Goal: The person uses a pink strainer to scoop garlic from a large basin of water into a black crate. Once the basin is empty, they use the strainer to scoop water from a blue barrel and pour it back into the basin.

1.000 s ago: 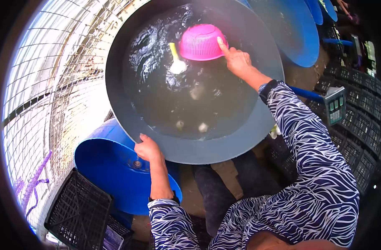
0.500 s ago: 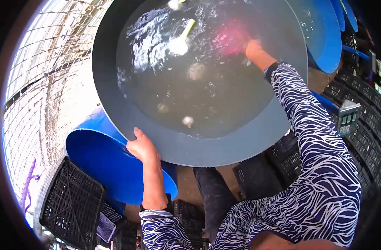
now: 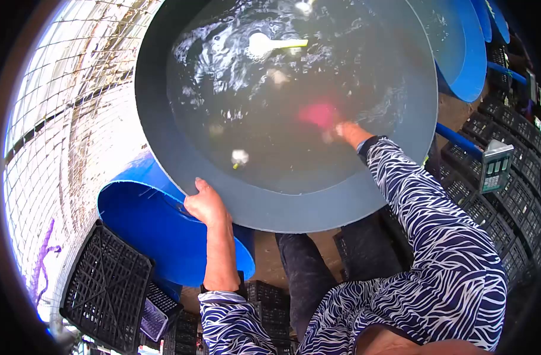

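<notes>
Pink plastic blurs at my right hand — fingers' grip, I can't tell; my left hand clamps the tub — cloudy water could hide a slip.

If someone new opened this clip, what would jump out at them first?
Probably the large round grey tub of murky water filling the upper middle, with a blurred bright pink object under the surface at the right hand. Next, perhaps, the white piece with a yellow-green stalk near the tub's far side, among bright reflections. The left hand is at the tub's near-left rim, above an open blue plastic barrel.
</notes>
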`<action>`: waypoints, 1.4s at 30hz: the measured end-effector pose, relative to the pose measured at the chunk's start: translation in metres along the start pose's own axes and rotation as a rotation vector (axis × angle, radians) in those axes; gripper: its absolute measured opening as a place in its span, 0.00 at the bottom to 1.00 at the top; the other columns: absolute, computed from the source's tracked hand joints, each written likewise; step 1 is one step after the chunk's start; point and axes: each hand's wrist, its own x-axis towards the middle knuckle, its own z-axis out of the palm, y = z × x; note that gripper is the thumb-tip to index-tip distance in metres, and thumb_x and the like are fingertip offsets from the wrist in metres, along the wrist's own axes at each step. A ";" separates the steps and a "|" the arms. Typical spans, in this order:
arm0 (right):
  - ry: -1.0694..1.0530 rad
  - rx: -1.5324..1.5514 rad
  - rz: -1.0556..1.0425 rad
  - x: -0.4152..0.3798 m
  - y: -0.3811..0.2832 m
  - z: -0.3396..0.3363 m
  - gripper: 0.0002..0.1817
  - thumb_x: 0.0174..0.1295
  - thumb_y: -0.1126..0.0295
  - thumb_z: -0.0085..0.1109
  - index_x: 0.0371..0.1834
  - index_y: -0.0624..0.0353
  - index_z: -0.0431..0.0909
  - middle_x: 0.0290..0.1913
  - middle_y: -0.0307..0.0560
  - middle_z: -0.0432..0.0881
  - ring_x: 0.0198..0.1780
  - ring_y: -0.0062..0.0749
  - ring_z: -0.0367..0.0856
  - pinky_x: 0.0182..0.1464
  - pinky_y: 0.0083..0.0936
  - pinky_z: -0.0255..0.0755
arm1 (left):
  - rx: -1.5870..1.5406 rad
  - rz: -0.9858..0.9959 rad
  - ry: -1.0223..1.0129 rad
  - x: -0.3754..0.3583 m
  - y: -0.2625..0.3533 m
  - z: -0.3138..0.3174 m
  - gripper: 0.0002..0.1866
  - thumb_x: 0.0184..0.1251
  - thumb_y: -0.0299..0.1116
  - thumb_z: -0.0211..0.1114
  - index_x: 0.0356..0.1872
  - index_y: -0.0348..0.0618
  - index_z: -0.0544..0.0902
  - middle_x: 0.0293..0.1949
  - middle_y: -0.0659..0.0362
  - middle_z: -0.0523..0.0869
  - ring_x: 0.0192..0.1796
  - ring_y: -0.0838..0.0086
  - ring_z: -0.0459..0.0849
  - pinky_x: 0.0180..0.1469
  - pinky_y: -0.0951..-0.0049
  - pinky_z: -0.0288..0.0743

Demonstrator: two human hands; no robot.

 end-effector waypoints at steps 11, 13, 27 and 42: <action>-0.417 0.890 -0.146 -0.076 -0.063 -0.013 0.17 0.48 0.76 0.52 0.44 0.61 0.74 0.17 0.41 0.74 0.13 0.23 0.69 0.14 0.21 0.58 | 0.302 0.112 0.142 -0.006 0.010 0.002 0.17 0.59 0.35 0.61 0.31 0.24 0.81 0.31 0.41 0.85 0.34 0.50 0.84 0.38 0.59 0.77; -0.429 0.997 -0.200 -0.093 -0.056 -0.022 0.26 0.48 0.77 0.53 0.55 0.62 0.69 0.16 0.39 0.73 0.13 0.21 0.68 0.14 0.20 0.58 | 0.250 0.086 0.110 -0.006 0.011 0.002 0.18 0.58 0.37 0.61 0.31 0.24 0.82 0.31 0.40 0.85 0.35 0.50 0.84 0.40 0.59 0.77; 0.106 -0.152 -0.351 -0.135 -0.012 -0.055 0.43 0.50 0.77 0.47 0.73 0.54 0.42 0.34 0.58 0.80 0.37 0.54 0.80 0.39 0.45 0.72 | 0.167 0.081 0.080 -0.001 0.003 0.008 0.18 0.59 0.37 0.62 0.34 0.24 0.81 0.32 0.39 0.84 0.36 0.47 0.84 0.41 0.56 0.77; -0.320 0.759 -0.307 -0.129 -0.078 -0.053 0.21 0.71 0.58 0.39 0.54 0.65 0.68 0.18 0.41 0.73 0.14 0.22 0.70 0.16 0.24 0.63 | 0.242 -0.003 0.066 -0.007 0.009 0.009 0.21 0.59 0.39 0.64 0.35 0.22 0.80 0.36 0.40 0.84 0.37 0.53 0.85 0.39 0.60 0.78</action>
